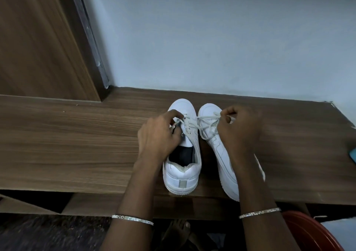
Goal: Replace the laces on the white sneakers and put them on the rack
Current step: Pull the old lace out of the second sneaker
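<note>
Two white sneakers side by side on a wood-grain shelf top (77,144), toes toward the far wall (212,38), heels at the near edge. Left sneaker (182,175) with the tongue up and a dark insole showing, laced only around the eyelets nearer the toe. Right sneaker (224,154) just beside it, mostly hidden under the right forearm, so can't tell how its own eyelets look. One white lace (207,117) strung from the left sneaker's eyelets across the gap and over the right sneaker's toe, fairly taut, plus a slack loop drooping onto the right sneaker's inner side. Left hand (158,135) curled over the left sneaker's lacing, thumb and fingertips pinching the lace right at the eyelet row. Right hand (238,129) above the right sneaker's toe, fingers bunched up and pinching the other end of that same lace. Thin silver jewellery on both wrists: left bangle (133,219), right bangle (260,212). Off to the far left, a brown wooden door (38,38). At the right edge of the shelf top, a sliver of something teal (353,154), too cut off to name. Down at the near right, a red plastic tub (308,235) on the floor, and a bare foot (179,231) below the shelf edge, between the forearms.
</note>
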Motion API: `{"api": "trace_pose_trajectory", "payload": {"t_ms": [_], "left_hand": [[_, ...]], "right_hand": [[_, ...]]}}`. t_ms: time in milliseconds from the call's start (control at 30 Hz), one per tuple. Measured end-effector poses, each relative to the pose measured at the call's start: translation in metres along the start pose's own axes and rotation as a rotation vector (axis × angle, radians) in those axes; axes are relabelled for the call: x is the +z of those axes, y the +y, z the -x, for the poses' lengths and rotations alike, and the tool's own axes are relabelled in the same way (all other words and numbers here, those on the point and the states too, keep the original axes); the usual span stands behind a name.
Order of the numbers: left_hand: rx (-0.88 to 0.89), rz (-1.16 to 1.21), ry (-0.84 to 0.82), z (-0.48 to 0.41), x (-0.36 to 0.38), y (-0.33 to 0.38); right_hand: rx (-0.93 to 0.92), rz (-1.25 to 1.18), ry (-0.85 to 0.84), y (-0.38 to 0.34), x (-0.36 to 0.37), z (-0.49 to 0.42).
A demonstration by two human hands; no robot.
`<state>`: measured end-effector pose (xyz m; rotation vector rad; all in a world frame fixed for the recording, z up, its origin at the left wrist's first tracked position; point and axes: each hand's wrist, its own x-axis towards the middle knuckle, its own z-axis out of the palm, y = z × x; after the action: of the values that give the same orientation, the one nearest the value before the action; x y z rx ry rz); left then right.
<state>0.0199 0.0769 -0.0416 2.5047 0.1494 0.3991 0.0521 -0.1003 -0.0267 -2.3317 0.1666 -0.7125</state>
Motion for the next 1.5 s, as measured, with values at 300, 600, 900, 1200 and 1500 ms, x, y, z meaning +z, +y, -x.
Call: {"api": "trace_pose_trajectory", "payload": {"t_ms": [300,600,900,1200,1500], "left_hand": [[-0.024,-0.120,0.072,0.003,0.008,0.019],[-0.172,0.348,0.159,-0.003,0.026,0.006],[-0.577,1.148,0.153,-0.014,0.024,0.002],[0.111,-0.087,0.101,-0.005,0.021,0.004],[-0.167,0.544,0.246,-0.007,0.022,-0.001]], "right_hand": [[-0.109,-0.092,-0.587,-0.024,0.003,0.023],[-0.096,-0.117,-0.649,-0.012,0.002,0.022],[-0.063,-0.076,-0.587,-0.011,0.005,0.021],[-0.051,-0.096,-0.567,-0.009,0.006,0.019],[-0.037,-0.142,-0.554,-0.007,0.007,0.018]]}}
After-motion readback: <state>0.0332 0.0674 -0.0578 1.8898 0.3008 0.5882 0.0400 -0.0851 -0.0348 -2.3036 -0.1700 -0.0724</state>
